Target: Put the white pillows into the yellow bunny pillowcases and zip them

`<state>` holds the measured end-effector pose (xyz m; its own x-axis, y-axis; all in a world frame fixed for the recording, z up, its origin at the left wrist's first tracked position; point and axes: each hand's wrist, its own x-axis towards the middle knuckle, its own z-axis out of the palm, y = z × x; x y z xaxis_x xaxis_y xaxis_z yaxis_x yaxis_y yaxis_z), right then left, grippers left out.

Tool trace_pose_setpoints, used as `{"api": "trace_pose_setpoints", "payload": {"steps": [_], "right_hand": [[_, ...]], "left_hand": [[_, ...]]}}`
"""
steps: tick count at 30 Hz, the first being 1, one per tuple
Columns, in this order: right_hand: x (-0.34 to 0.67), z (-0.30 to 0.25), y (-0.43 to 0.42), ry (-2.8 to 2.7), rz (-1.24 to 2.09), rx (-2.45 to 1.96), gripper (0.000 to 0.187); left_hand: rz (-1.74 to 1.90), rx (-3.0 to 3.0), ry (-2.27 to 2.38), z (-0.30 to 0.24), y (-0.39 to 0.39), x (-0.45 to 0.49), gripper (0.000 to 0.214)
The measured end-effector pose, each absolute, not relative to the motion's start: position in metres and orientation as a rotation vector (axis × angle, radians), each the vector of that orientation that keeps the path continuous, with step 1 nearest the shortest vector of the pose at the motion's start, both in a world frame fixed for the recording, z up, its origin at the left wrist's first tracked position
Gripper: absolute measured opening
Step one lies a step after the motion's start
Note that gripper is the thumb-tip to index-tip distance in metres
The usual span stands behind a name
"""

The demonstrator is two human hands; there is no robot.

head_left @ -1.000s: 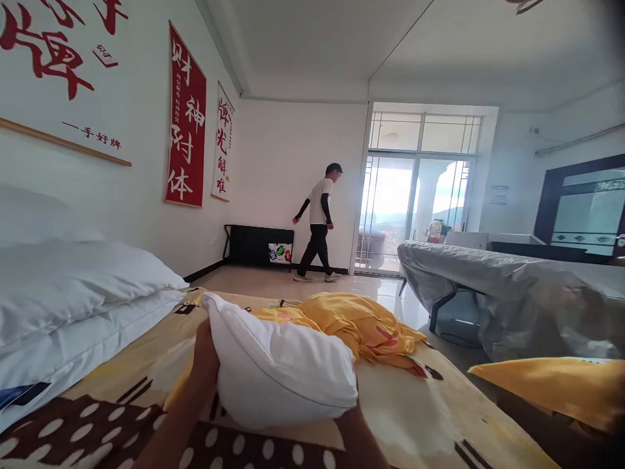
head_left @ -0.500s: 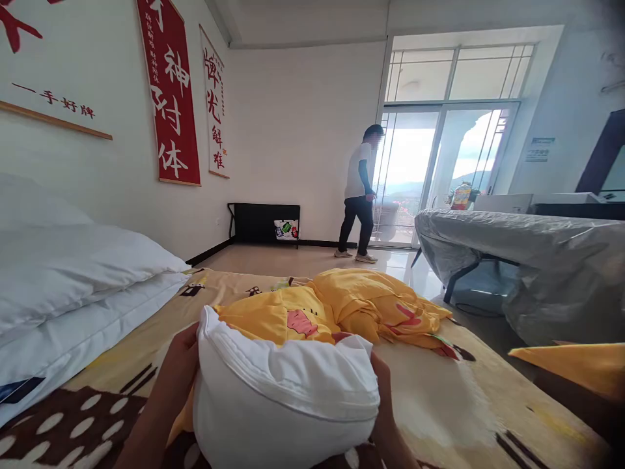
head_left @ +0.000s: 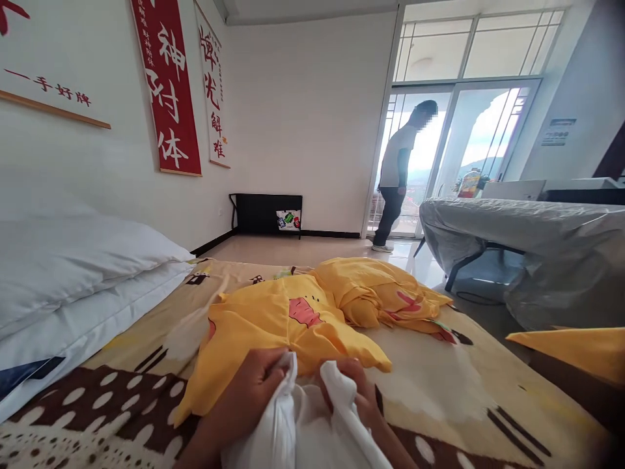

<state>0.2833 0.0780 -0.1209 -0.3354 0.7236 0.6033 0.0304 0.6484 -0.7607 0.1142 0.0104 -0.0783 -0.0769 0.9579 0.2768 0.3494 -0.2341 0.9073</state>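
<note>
White fabric [head_left: 312, 433], head view: between hands and below them, running off bottom edge. Left hand [head_left: 256, 387] curled closed, pinching one edge under thumb; right hand [head_left: 364, 391] curled closed on opposite edge. Short gap between fists. Yellow cloth [head_left: 249, 319] just beyond hands, on patterned blanket [head_left: 430, 397]; left-hand contact with it, cannot tell.

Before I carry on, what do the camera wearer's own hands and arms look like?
Left hand and right hand are ordinary human hands, ungloved. The visible forearms are sleeveless; no watch, cables or markings show.
</note>
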Motion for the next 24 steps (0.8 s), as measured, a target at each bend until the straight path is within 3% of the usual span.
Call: {"api": "trace_pose_setpoints", "payload": {"steps": [5,14,24], "right_hand": [[0.271,-0.122,0.08,-2.007,1.031,-0.763,0.048],[0.267,-0.122,0.075,-1.971,0.861,-0.76,0.048],[0.268,-0.119,0.08,-1.948,0.929,-0.798,0.041]], "left_hand": [[1.384,1.635,1.363,-0.095,0.015,0.141,0.011],[1.449,1.641,1.354,-0.1,0.017,0.157,0.04],[1.492,1.783,1.294,-0.097,0.007,0.148,0.021]]}}
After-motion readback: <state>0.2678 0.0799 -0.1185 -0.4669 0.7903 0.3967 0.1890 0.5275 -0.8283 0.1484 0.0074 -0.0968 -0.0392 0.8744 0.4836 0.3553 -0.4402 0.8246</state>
